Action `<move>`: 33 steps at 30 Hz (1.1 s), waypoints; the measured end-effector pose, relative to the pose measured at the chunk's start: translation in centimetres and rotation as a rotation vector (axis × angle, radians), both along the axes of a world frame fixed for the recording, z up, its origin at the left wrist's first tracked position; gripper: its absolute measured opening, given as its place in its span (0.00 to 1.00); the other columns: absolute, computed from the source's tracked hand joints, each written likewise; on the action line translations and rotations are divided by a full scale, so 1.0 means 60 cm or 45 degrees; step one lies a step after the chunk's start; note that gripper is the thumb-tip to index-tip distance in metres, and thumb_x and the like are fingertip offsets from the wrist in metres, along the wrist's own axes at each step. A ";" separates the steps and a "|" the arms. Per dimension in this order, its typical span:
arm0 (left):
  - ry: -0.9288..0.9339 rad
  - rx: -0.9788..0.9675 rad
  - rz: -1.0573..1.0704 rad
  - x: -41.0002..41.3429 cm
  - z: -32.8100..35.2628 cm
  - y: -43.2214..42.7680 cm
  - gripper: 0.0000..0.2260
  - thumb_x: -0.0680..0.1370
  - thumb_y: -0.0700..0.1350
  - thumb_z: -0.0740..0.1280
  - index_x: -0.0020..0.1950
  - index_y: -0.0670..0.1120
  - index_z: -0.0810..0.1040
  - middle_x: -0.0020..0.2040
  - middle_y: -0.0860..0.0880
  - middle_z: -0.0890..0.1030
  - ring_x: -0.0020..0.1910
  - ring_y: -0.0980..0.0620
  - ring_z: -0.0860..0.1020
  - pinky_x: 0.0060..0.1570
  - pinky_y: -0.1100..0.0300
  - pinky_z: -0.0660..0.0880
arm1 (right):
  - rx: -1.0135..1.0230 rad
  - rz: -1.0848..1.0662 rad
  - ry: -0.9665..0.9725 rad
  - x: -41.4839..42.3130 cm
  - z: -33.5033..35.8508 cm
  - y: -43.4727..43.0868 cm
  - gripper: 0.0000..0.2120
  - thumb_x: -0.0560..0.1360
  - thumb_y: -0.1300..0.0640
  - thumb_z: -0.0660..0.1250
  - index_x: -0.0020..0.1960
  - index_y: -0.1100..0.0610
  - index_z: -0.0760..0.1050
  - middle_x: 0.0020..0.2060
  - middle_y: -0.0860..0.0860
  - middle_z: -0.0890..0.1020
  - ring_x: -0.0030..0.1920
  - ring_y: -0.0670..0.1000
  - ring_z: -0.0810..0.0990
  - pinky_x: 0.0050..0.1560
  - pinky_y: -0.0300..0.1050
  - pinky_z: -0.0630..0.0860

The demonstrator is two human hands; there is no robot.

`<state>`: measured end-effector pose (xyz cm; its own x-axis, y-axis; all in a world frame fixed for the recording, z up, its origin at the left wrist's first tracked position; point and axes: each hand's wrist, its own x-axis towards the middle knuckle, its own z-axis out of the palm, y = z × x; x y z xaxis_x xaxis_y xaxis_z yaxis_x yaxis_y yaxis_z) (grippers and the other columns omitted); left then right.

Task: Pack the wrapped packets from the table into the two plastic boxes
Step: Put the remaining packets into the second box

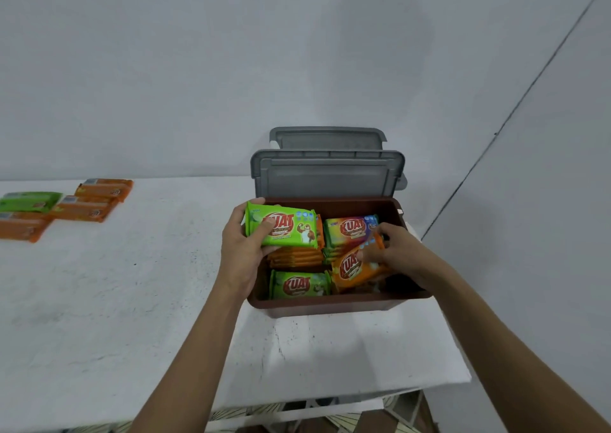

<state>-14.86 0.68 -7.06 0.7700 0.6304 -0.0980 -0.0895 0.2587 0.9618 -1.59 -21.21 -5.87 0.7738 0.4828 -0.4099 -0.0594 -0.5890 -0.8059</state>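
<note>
The brown box (pixel 330 304) is open above, but stacked packets (pixel 296 256) crowd it and its upright grey lid (pixel 327 178) walls off the far side. Bare white table (pixel 148 283) stretches left toward loose packets (pixel 82 207).

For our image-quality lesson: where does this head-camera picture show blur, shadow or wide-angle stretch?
Head view: the right hand is motion-blurred on the orange packet, while the green packet in the left hand reads sharply; loose packets at far left look soft; a faint shadow falls on the wall; forearms splay toward the lower corners.
</note>
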 end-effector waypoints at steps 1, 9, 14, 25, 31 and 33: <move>0.009 0.018 0.005 0.000 -0.001 0.000 0.14 0.78 0.39 0.67 0.63 0.49 0.74 0.58 0.46 0.80 0.55 0.49 0.82 0.47 0.51 0.81 | -0.029 0.005 -0.007 0.001 -0.002 0.001 0.19 0.72 0.58 0.76 0.58 0.53 0.72 0.54 0.52 0.81 0.53 0.54 0.83 0.53 0.57 0.82; 0.030 0.070 0.002 -0.001 -0.005 -0.001 0.15 0.78 0.39 0.66 0.64 0.48 0.73 0.57 0.47 0.80 0.54 0.51 0.82 0.49 0.49 0.81 | -0.407 0.088 -0.121 0.004 -0.031 0.009 0.22 0.74 0.55 0.74 0.64 0.55 0.69 0.61 0.53 0.76 0.57 0.52 0.78 0.60 0.52 0.79; 0.031 0.066 -0.004 0.000 -0.007 0.001 0.15 0.78 0.39 0.66 0.64 0.48 0.74 0.58 0.46 0.79 0.55 0.50 0.82 0.50 0.47 0.80 | -0.714 0.222 -0.357 0.001 -0.044 0.016 0.25 0.76 0.53 0.71 0.68 0.59 0.67 0.63 0.55 0.76 0.58 0.53 0.78 0.59 0.46 0.76; 0.021 0.057 -0.037 -0.002 -0.007 0.003 0.15 0.78 0.40 0.67 0.64 0.48 0.73 0.57 0.47 0.80 0.55 0.50 0.82 0.50 0.47 0.80 | -1.027 0.437 -0.740 -0.016 -0.044 0.029 0.22 0.79 0.50 0.66 0.69 0.56 0.68 0.62 0.55 0.77 0.58 0.52 0.80 0.61 0.47 0.76; 0.029 0.082 -0.062 -0.004 -0.010 0.005 0.15 0.78 0.39 0.66 0.64 0.48 0.74 0.58 0.46 0.80 0.55 0.49 0.81 0.50 0.48 0.81 | -0.716 0.352 -0.897 -0.025 -0.009 0.056 0.13 0.80 0.47 0.63 0.50 0.58 0.74 0.43 0.53 0.80 0.42 0.51 0.81 0.40 0.40 0.75; 0.026 0.098 -0.085 -0.005 -0.010 0.006 0.15 0.78 0.39 0.66 0.64 0.49 0.74 0.58 0.46 0.80 0.56 0.48 0.81 0.50 0.48 0.81 | -0.327 0.265 -0.778 -0.026 0.002 0.074 0.15 0.79 0.46 0.65 0.47 0.58 0.76 0.39 0.51 0.80 0.40 0.50 0.80 0.37 0.40 0.74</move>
<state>-15.13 1.02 -7.68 0.8091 0.5838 -0.0674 -0.0546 0.1888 0.9805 -3.13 -16.75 -5.73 0.8040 0.5924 -0.0515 0.4957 -0.7156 -0.4922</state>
